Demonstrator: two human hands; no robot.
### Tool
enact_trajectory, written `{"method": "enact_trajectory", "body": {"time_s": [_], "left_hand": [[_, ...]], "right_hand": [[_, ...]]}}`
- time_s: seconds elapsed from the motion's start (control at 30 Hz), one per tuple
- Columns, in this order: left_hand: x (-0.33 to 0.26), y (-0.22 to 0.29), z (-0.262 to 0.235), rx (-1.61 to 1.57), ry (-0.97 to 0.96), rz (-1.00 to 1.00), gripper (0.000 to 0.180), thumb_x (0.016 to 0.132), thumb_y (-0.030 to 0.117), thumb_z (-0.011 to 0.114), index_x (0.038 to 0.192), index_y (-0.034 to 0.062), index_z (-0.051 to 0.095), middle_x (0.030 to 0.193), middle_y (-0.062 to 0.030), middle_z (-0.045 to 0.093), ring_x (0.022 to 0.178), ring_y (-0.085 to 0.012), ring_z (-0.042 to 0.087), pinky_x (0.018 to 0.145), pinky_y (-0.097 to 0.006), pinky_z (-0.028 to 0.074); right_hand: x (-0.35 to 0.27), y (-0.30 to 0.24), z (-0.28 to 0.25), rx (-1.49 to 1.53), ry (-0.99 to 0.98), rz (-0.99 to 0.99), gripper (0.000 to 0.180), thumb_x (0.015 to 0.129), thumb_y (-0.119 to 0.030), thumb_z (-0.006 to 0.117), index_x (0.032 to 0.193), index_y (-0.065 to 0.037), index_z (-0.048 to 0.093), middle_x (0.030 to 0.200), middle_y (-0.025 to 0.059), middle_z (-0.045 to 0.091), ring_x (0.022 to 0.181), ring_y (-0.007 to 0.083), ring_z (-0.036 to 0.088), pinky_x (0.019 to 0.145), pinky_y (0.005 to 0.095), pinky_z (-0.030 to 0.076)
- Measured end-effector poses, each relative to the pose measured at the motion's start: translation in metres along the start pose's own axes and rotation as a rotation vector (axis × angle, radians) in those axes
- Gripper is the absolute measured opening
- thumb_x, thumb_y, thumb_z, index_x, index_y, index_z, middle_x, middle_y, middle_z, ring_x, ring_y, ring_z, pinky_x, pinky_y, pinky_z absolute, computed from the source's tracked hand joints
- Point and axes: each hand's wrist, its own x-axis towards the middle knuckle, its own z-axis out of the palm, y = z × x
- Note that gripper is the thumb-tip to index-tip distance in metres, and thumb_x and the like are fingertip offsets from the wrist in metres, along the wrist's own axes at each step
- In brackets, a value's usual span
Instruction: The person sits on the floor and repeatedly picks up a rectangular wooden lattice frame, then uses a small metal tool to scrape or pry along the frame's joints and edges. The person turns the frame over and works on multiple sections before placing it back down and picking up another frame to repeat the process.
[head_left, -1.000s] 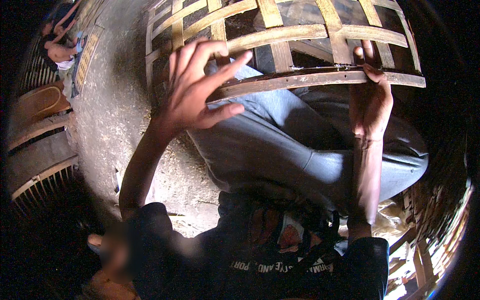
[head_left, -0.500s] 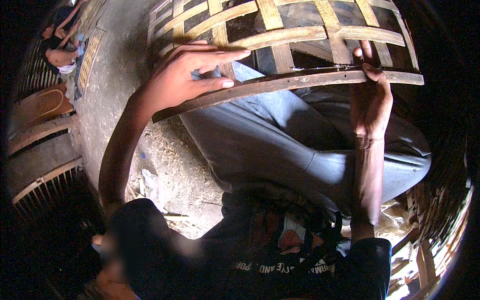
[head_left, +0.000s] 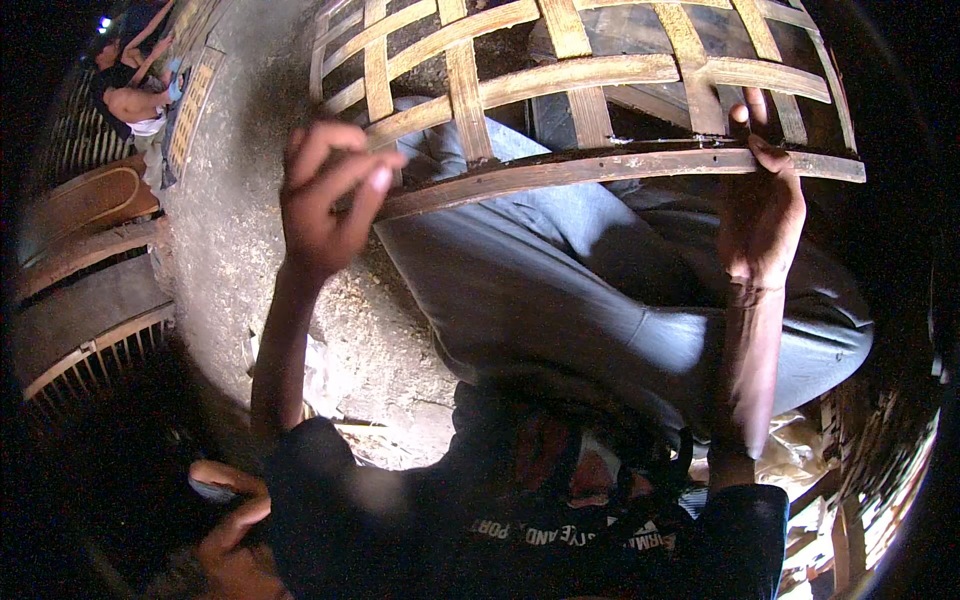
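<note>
A lattice panel of woven pale wooden slats (head_left: 580,75), edged by a dark wooden bar (head_left: 560,172), stands tilted over my crossed legs in grey trousers (head_left: 560,270). My right hand (head_left: 765,225) grips the bar near its right end, thumb in front and fingers behind, partly showing between the slats. Beside the panel's left end is my left hand (head_left: 330,200), blurred, its fingers bent and apart with nothing seen in them. Whether its fingertips touch the slats I cannot tell.
At the far upper left another person (head_left: 135,95) sits by a similar slatted panel (head_left: 190,115). Wooden furniture parts (head_left: 95,290) stand at left. Someone's bare limb (head_left: 230,525) shows at lower left. Pale scraps litter the rough floor (head_left: 390,350); wood pieces (head_left: 850,540) lie at lower right.
My left hand has come off the left end of the bar and bent its fingers. My right hand keeps its grip. The panel appears slightly lower and further right in the view.
</note>
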Motion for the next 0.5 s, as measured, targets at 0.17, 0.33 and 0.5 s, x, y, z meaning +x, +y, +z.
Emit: {"method": "enact_trajectory", "body": {"time_s": [0.17, 0.33, 0.5], "left_hand": [[-0.007, 0.017, 0.008, -0.133, -0.185, 0.033, 0.037, 0.096, 0.031, 0.057, 0.12, 0.0069, 0.071, 0.114, -0.014, 0.064, 0.107, -0.0312, 0.055, 0.097, -0.042, 0.041], [-0.013, 0.014, 0.019, -0.161, -0.108, 0.012, 0.039, 0.091, 0.035, 0.065, 0.117, 0.0067, 0.072, 0.116, -0.0136, 0.067, 0.114, -0.0317, 0.055, 0.104, -0.043, 0.04], [-0.015, 0.003, 0.024, -0.259, -0.052, -0.028, 0.032, 0.08, 0.025, 0.079, 0.104, 0.0052, 0.073, 0.107, -0.0106, 0.071, 0.114, -0.0321, 0.057, 0.102, -0.044, 0.043]], "right_hand": [[0.005, 0.003, -0.012, -0.011, 0.196, -0.009, 0.061, 0.09, -0.015, 0.058, 0.147, 0.002, 0.044, 0.125, 0.0073, 0.063, 0.124, 0.0179, 0.052, 0.114, 0.0354, 0.029], [-0.004, -0.003, 0.011, -0.03, -0.001, -0.041, 0.062, 0.09, -0.014, 0.059, 0.147, 0.003, 0.044, 0.127, 0.0076, 0.063, 0.122, 0.0175, 0.053, 0.114, 0.0358, 0.031], [-0.005, -0.002, 0.024, -0.045, 0.067, -0.096, 0.061, 0.09, -0.014, 0.058, 0.146, 0.003, 0.044, 0.129, 0.008, 0.063, 0.123, 0.0177, 0.053, 0.113, 0.0357, 0.032]]}}
